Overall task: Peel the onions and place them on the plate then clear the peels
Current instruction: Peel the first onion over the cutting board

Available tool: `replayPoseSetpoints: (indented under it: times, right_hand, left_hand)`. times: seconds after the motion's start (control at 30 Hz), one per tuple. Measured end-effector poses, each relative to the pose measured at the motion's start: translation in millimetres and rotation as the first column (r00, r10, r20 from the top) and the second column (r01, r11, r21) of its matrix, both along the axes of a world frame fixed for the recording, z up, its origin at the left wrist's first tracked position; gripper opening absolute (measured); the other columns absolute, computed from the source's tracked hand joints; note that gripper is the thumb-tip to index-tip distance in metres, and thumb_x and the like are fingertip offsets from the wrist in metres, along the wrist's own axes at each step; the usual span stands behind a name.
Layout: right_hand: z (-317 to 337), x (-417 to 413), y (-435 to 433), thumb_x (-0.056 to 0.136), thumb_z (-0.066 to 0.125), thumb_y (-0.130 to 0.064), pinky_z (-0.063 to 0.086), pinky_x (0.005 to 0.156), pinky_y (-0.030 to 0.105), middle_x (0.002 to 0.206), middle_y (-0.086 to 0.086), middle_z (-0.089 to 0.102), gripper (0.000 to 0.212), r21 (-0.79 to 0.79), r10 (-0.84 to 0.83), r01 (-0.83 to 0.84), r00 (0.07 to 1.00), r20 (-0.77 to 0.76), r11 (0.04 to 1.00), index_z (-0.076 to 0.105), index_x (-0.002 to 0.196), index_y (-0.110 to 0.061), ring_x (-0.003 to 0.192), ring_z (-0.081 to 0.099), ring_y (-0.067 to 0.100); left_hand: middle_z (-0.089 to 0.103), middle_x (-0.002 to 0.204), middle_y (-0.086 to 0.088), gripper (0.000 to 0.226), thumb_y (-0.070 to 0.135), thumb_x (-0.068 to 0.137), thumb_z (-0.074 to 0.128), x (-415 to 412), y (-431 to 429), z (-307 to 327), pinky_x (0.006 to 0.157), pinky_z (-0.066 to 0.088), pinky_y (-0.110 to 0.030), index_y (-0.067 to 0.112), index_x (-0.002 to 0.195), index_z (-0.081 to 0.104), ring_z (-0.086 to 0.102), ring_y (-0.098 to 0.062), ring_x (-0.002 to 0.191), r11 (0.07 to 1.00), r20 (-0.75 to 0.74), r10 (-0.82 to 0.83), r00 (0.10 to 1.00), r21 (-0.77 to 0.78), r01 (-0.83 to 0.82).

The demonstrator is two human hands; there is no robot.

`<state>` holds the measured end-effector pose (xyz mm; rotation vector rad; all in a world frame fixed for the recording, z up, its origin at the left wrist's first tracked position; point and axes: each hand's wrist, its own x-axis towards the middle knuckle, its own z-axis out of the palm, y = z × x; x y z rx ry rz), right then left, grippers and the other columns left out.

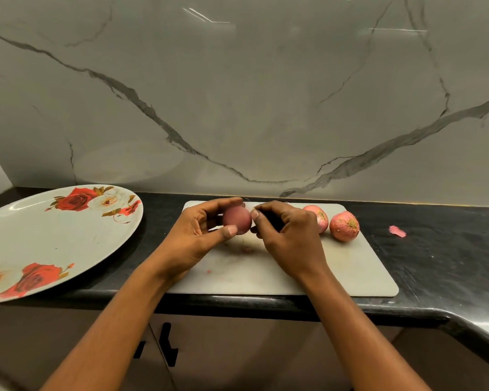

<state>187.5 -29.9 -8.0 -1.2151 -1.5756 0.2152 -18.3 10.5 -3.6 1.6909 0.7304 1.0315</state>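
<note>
The black counter [449, 258] carries a rose-patterned plate [54, 238], well left of the white cutting board [350, 272]. Above the board's far middle, the left hand [192, 238] has its grip curled round a red onion [237, 220]. The right hand [288, 238] has its grip pinched at that onion's right end. A second onion [319, 218] and a third onion [344, 225] rest on the board's far right. A pink peel scrap [397, 231] lies right of the board.

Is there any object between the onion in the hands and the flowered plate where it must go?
Nothing visible blocks it. The onion is held by the left hand above the cutting board, and the plate lies to its left; only a strip of black counter separates board and plate.
</note>
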Motion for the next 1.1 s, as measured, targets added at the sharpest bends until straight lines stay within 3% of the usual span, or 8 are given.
replayPoseSetpoints:
  times: [0.23, 0.33, 0.47, 0.7, 0.9, 1.1]
  right_hand:
    - [4, -3, -4, 0.097, 0.076, -0.022, 0.06, 0.079, 0.016, 0.114, -0.009, 0.08, 0.024, -0.003, 0.067, -0.067, 0.997, 0.024, 0.998, 0.08, 0.121, -0.022, 0.098, 0.074, -0.004]
    - [3, -1, -2, 0.096, 0.077, -0.019, 0.06, 0.083, 0.018, 0.113, -0.011, 0.079, 0.023, 0.017, 0.08, -0.081, 0.994, 0.078, 0.997, 0.081, 0.119, -0.021, 0.1, 0.073, -0.005]
    - [3, 0, -2, 0.097, 0.076, -0.015, 0.061, 0.077, 0.023, 0.101, -0.022, 0.073, 0.019, 0.057, 0.067, -0.075, 0.99, 0.126, 0.996, 0.082, 0.115, -0.02, 0.088, 0.072, -0.005]
    - [-1, -3, 2, 0.104, 0.063, -0.016, 0.058, 0.081, 0.035, 0.109, 0.001, 0.076, 0.017, 0.117, -0.021, -0.013, 0.958, 0.285, 0.993, 0.074, 0.117, -0.013, 0.095, 0.069, 0.017]
    - [-2, -2, 6, 0.107, 0.058, -0.02, 0.054, 0.08, 0.036, 0.105, -0.002, 0.07, 0.015, 0.086, -0.038, 0.017, 0.968, 0.247, 0.996, 0.07, 0.114, -0.014, 0.092, 0.062, 0.015]
    - [0, -1, 7, 0.109, 0.054, -0.018, 0.062, 0.073, 0.039, 0.103, -0.005, 0.062, 0.01, 0.007, -0.014, 0.014, 0.996, 0.084, 1.0, 0.064, 0.108, -0.017, 0.087, 0.069, 0.011]
  left_hand:
    - [0.068, 0.14, 0.0, 0.057, -0.006, 0.093, 0.071, 1, -3, 1, 0.111, 0.053, -0.044, 0.017, 0.145, 0.061, 0.065, -0.02, 0.13, 1.0, -0.018, 0.002, 1.0, -0.02, -0.002]
    - [0.068, 0.14, 0.001, 0.057, -0.005, 0.094, 0.071, 0, -2, 1, 0.112, 0.052, -0.045, 0.018, 0.145, 0.061, 0.064, -0.019, 0.131, 1.0, -0.032, 0.006, 0.999, -0.017, -0.007]
    - [0.068, 0.14, 0.003, 0.056, 0.0, 0.093, 0.074, -2, -1, 1, 0.113, 0.051, -0.048, 0.021, 0.144, 0.063, 0.064, -0.019, 0.132, 1.0, -0.071, 0.004, 0.997, -0.007, -0.005]
    - [0.07, 0.138, 0.004, 0.055, 0.0, 0.093, 0.074, 0, -4, 3, 0.11, 0.053, -0.038, 0.02, 0.143, 0.063, 0.065, -0.016, 0.13, 1.0, -0.081, -0.009, 0.997, -0.003, 0.009]
    - [0.068, 0.141, 0.001, 0.057, -0.004, 0.093, 0.073, 1, -5, 3, 0.108, 0.054, -0.033, 0.016, 0.145, 0.061, 0.064, -0.018, 0.132, 0.999, -0.056, -0.04, 0.998, -0.002, 0.04]
    - [0.066, 0.143, 0.001, 0.061, -0.006, 0.092, 0.072, -2, -2, 1, 0.109, 0.054, -0.046, 0.018, 0.147, 0.059, 0.063, -0.021, 0.133, 1.0, -0.015, -0.022, 1.0, -0.012, 0.022]
